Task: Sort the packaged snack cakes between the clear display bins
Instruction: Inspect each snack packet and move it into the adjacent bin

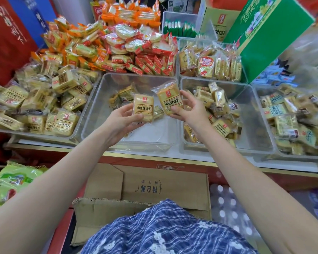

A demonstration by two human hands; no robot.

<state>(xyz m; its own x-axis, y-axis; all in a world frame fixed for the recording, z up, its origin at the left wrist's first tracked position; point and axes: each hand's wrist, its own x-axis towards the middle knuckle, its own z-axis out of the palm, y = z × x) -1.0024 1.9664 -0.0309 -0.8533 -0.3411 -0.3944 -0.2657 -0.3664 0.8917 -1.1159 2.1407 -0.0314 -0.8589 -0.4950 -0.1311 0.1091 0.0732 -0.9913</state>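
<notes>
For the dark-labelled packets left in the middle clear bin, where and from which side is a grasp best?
Probably from above, on the topmost dark-labelled packet, pinching its two side edges. The middle clear bin is walled all round and open only upward, and the packets lie tilted against the far wall.

The 2 snack packs (143,109) (170,100) held up are wrapped in clear glossy plastic film with printed yellow labels. The clear display bin (99,99) beneath is smooth, transparent hard plastic, slightly scuffed. The cardboard box (163,187) below the surface's front edge is matt brown corrugated paperboard. The blue checked garment (169,230) is soft woven cloth with white embroidery.
</notes>
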